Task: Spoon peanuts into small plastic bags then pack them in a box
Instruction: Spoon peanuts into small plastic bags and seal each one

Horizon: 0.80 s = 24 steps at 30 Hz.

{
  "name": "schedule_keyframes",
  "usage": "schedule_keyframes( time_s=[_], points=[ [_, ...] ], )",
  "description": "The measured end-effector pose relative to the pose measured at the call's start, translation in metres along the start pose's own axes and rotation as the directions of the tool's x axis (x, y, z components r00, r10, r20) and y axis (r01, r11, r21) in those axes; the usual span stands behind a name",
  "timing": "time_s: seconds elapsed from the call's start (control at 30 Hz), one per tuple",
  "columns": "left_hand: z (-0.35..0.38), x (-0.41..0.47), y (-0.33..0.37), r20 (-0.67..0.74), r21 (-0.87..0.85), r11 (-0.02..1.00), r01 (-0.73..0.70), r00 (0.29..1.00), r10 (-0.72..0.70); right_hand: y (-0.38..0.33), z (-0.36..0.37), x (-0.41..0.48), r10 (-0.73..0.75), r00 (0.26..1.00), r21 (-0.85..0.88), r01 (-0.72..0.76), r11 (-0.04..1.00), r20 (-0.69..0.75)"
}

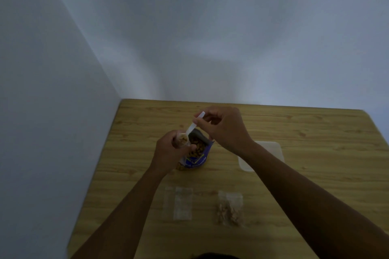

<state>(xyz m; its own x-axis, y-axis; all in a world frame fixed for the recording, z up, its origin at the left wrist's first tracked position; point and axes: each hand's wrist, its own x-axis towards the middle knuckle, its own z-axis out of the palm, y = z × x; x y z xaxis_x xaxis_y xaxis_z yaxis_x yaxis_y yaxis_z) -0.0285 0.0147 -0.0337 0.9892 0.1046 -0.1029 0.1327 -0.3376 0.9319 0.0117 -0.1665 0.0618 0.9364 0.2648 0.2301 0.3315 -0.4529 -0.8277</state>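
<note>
The light wood-grain table [315,132] sits pushed into a corner of pale walls [210,27]. Towards its right half lies a clear, flat, rectangular plastic piece [263,153]. I take it for the box, though it could be only a lid. My right forearm crosses over it and hides its near corner. By the near edge lie flat, empty small clear plastic bags [182,203], and to their right, apart from them, a small clear bag already filled with peanuts [230,209].

The blue foil peanut pouch [200,153] stands upright around the middle of the table, somewhat nearer the left edge. Its top is torn open and gaping, with brown peanuts heaped inside. There is yellow and white print on the front, too blurred to read. My left hand covers its left side.

My left hand [168,153] has its fingers curled round a small clear plastic bag [182,140], held mouth up just beside the pouch's opening, with a few peanuts in it. My right hand [223,128] pinches the handle of a white plastic spoon [192,126] between thumb and fingertips, the other fingers loosely bent. The spoon slants down to the left, and its bowl is at the small bag's mouth.
</note>
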Motion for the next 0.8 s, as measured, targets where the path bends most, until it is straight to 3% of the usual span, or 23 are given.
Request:
schedule_keyframes(
  time_s=[0.23, 0.37, 0.6, 0.8],
  points=[
    [0.003, 0.002, 0.001, -0.068, 0.063, 0.998, -0.022, 0.997, 0.026, -0.001, -0.007, 0.0, -0.084, 0.992, 0.003, 0.085, 0.996, -0.09],
    [0.005, 0.002, 0.002, -0.08, 0.059, 0.997, -0.048, 0.995, 0.053, 0.0, -0.009, 0.001, -0.01, 0.992, 0.051, 0.016, 0.999, -0.127],
    [0.006, 0.0, 0.011, -0.055, 0.094, 0.991, -0.098, 0.993, 0.104, -0.002, -0.008, 0.005, -0.056, 0.997, -0.021, 0.055, 0.998, -0.044],
    [0.006, 0.0, 0.013, -0.034, 0.083, 0.992, -0.096, 0.995, 0.099, -0.009, -0.01, 0.009, -0.167, 0.983, -0.087, 0.173, 0.981, 0.079]
  ],
)
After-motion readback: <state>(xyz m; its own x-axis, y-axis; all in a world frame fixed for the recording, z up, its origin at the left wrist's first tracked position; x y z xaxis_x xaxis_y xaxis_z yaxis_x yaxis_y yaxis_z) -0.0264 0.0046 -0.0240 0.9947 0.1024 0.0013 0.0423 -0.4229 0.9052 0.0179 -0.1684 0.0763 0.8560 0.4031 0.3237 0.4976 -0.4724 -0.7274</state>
